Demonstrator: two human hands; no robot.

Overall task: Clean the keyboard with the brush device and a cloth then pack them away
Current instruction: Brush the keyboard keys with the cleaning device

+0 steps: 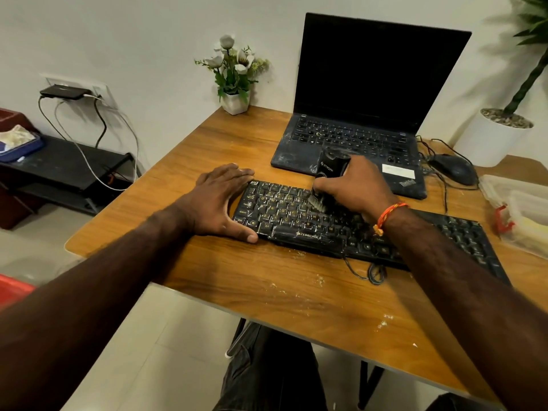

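A black keyboard (284,215) speckled with pale dust lies across the wooden table (267,292). My right hand (355,185) grips a black brush device (327,166) upright, its bristles down on the middle keys. My left hand (221,200) holds the keyboard's left end, fingers along its far corner and thumb at its near edge. My right forearm hides part of the keyboard's right half. No cloth is plainly in view.
A dusty open laptop (350,143) stands just behind the keyboard. A mouse (452,169) and cables lie at right, with a clear plastic box (522,212) at the table's right edge. A small flower pot (235,102) and a white planter (492,137) stand at the back.
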